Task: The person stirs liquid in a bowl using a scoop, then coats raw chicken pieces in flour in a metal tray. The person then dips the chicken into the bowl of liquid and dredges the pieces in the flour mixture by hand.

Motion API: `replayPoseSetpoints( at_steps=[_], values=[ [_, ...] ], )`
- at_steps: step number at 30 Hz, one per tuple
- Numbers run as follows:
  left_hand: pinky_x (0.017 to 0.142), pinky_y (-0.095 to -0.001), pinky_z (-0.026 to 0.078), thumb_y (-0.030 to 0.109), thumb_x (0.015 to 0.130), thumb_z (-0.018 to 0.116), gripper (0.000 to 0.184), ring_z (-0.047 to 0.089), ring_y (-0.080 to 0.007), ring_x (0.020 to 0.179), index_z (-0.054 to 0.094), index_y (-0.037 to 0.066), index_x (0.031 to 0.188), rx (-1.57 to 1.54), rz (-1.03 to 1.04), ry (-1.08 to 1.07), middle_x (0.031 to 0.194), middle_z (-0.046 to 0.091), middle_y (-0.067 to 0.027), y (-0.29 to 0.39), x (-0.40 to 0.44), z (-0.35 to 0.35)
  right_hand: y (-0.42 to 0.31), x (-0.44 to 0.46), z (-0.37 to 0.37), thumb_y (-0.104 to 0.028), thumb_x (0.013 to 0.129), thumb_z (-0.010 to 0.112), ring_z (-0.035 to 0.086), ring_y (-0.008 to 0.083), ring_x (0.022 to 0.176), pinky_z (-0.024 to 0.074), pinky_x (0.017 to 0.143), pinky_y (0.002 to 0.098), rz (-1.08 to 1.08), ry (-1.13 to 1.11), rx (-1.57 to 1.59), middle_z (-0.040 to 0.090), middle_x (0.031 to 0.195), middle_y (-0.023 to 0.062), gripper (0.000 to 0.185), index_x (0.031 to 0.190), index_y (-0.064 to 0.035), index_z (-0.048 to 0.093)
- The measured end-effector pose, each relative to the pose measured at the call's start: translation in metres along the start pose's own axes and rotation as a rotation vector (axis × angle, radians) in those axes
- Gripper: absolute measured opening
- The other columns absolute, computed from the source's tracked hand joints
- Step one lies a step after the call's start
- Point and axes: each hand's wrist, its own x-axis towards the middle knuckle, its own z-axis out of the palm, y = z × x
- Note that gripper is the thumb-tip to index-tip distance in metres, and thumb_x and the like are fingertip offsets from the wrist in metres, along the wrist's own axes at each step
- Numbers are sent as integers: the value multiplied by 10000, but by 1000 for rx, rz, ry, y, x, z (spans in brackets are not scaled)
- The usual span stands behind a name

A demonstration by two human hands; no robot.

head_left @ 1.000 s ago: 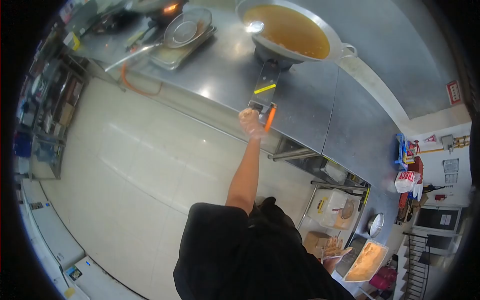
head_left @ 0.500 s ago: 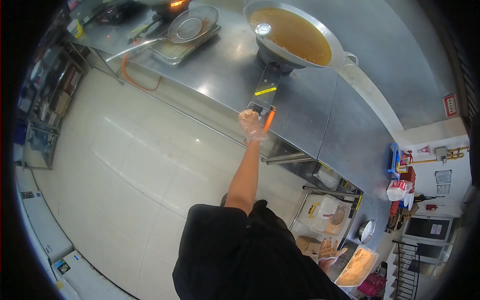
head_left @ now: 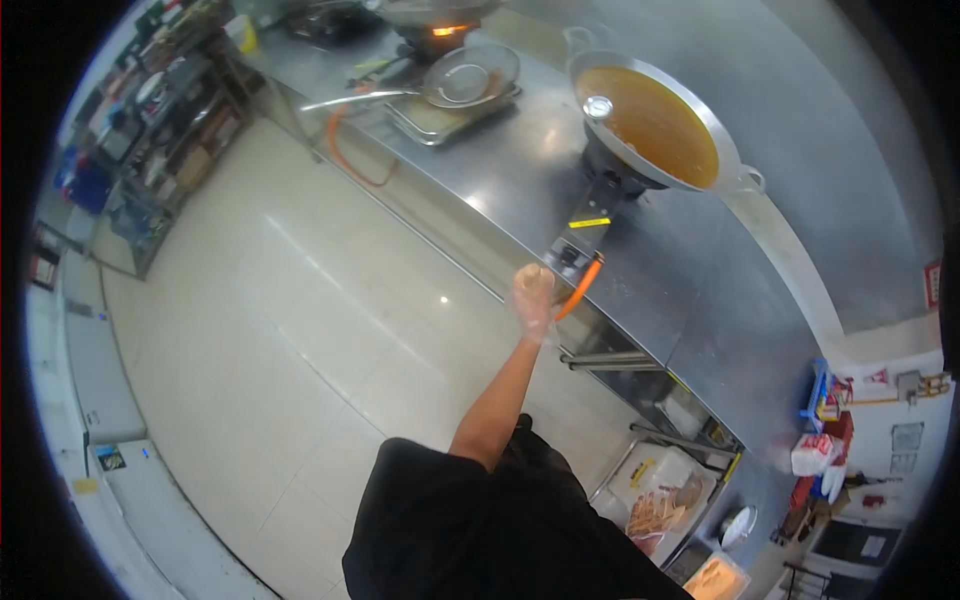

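My left hand point(head_left: 533, 302), in a clear plastic glove with beige coating on its fingers, is closed just short of the front of a burner point(head_left: 590, 215). It looks apart from the burner's control end, and I see nothing in it. An orange hose point(head_left: 580, 288) runs beside it. On the burner sits a large wok point(head_left: 735, 165) of brown oil point(head_left: 665, 130), with a round dial thermometer point(head_left: 598, 107) at its near side. My right hand point(head_left: 652, 518), gloved and crumb-coated, has its fingers spread over a white plastic bin point(head_left: 632, 470). It holds nothing visible.
A long-handled strainer point(head_left: 462, 84) lies over a metal tray point(head_left: 430, 130) on the steel counter point(head_left: 500, 185). Behind them a lit burner point(head_left: 447, 32) glows. At lower right are a metal bowl point(head_left: 738, 527) and a tray of orange-beige crumbs point(head_left: 716, 580).
My left hand has drawn back from the burner's control end. My right hand has shifted from beside the crumb tray to over the white bin. The view has also shifted.
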Motion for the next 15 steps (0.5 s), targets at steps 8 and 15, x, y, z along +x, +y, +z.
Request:
replayPoseSetpoints(
  at_steps=[8,15],
  values=[
    [659,-314,515,415,935,571,428,639,-159,715,648,3,1021,329,-110,-151,803,691,-86,40,-80,-117,48,81,221,-710,872,414,392,303,1294,319,1070,405,490,-496,-340,347,1485,126,788,1482,-223,306],
    [680,-301,524,406,972,481,441,658,-162,752,622,4,1087,122,-299,-49,905,696,-103,69,-78,-158,155,48,363,-581,929,434,467,288,1232,388,1011,407,592,-1164,-495,412,1435,141,718,1507,-208,232]
  ],
)
